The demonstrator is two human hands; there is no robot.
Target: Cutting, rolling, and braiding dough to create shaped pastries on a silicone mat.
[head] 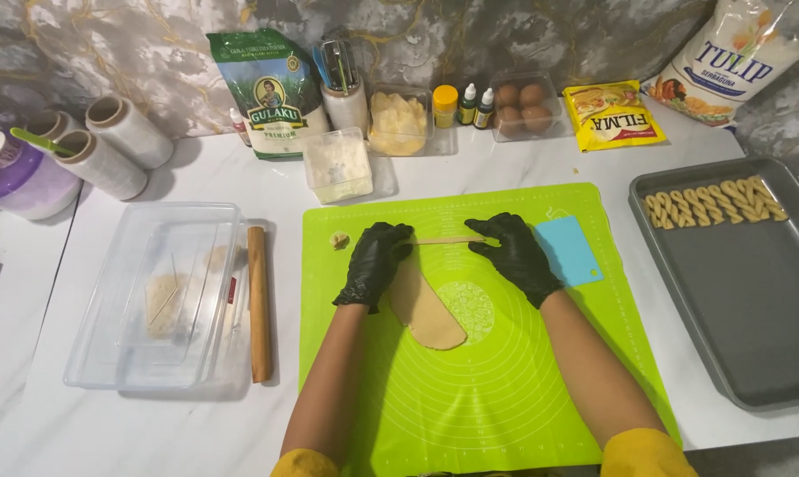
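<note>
Two black-gloved hands work over a bright green silicone mat (505, 389) on a white counter. Between them runs a thin strip of dough (448, 239), stretched level from one hand to the other. The left hand (374, 261) pinches the strip's left end with fingers closed narrow around it, its palm resting on the top of a flat, rolled sheet of tan dough (426, 309) that lies near the mat's centre and reaches toward five o'clock. The right hand (514, 254) grips the strip's right end, fingers curled tight.

Just beside the right hand, at three o'clock, lies a light blue plastic scraper (572, 249). A small scrap of dough (339, 239) sits at nine o'clock of the left hand. Off the mat at nine o'clock lie a wooden rolling pin (258, 305) and a clear plastic box (156, 296). Well apart at three o'clock, a grey baking tray (753, 300) carries a row of twisted dough sticks (713, 203) along its far end.
</note>
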